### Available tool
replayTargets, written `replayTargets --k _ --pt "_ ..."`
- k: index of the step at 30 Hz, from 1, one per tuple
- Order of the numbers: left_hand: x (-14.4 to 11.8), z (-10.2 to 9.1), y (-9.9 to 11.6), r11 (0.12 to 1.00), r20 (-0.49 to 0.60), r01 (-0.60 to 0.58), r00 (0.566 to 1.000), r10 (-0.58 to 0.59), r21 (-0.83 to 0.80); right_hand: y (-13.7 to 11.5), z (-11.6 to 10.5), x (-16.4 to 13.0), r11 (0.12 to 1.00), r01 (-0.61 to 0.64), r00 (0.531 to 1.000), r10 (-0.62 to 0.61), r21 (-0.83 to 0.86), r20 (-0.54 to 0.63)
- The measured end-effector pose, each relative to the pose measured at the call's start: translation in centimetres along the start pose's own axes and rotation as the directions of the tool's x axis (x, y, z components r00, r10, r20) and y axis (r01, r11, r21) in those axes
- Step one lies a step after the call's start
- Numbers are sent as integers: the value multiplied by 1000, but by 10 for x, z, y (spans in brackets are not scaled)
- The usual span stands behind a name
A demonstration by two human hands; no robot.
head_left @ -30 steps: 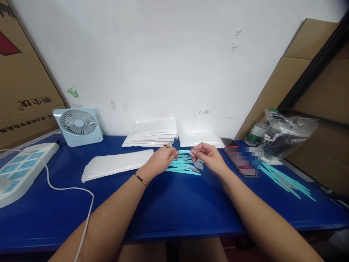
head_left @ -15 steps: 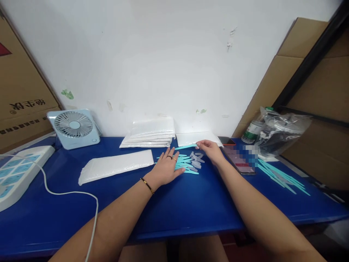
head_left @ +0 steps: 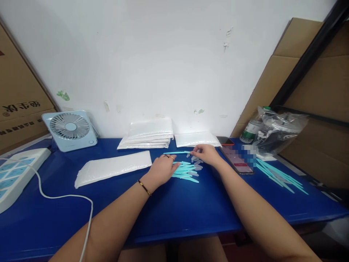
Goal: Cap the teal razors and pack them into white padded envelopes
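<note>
R hand [head_left: 207,154] has come down w/ the teal strip [head_left: 177,153], fingers pinching its end, strip now low by the pile [head_left: 185,171] on the surface [head_left: 174,207]. L hand [head_left: 163,168] stays flat on pile, fingers spread.

Bright, even light; bowed edges.

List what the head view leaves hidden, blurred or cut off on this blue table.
- Phone screen: blurred out.
- Contents of the clear bag: crumpled plastic hides them.
- Power strip: cut by the left edge.
- Right hand fingertips: too small to tell any grip.
</note>
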State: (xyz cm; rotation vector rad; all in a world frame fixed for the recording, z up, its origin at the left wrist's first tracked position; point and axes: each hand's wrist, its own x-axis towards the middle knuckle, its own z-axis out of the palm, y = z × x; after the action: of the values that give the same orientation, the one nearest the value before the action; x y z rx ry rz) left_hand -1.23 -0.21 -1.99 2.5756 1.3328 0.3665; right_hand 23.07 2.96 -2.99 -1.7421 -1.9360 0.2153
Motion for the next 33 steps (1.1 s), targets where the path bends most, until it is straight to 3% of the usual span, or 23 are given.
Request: replayTargets --k 3,12,15,19,21,25,29,33 --pt "11 -4 -15 997 -49 74 996 -76 -39 -3 0 -5 998 -28 997 31 -51 64" --pt "12 -10 -19 971 98 176 982 -162 -163 3 2 -7 999 -4 987 12 -48 160" --pt "12 -11 -19 972 106 174 982 -159 -159 -1 1 -7 997 72 983 -69 -7 167" --pt "12 -13 -20 974 111 157 984 -140 -162 -7 6 -7 951 230 960 -257 207 113" --pt "12 -13 -20 974 119 148 985 -129 -174 -10 6 -8 926 250 948 -293 283 124" --pt "12 -11 -24 968 125 144 985 -120 -205 -8 -7 -14 922 201 933 -283 331 223" --pt "14 -6 -33 946 63 143 990 -130 -291 -5 -22 -17 873 108 957 -222 476 189" --pt "14 -5 -39 944 -5 122 992 -130 -307 -6 -20 -16 809 -13 971 -131 587 202"
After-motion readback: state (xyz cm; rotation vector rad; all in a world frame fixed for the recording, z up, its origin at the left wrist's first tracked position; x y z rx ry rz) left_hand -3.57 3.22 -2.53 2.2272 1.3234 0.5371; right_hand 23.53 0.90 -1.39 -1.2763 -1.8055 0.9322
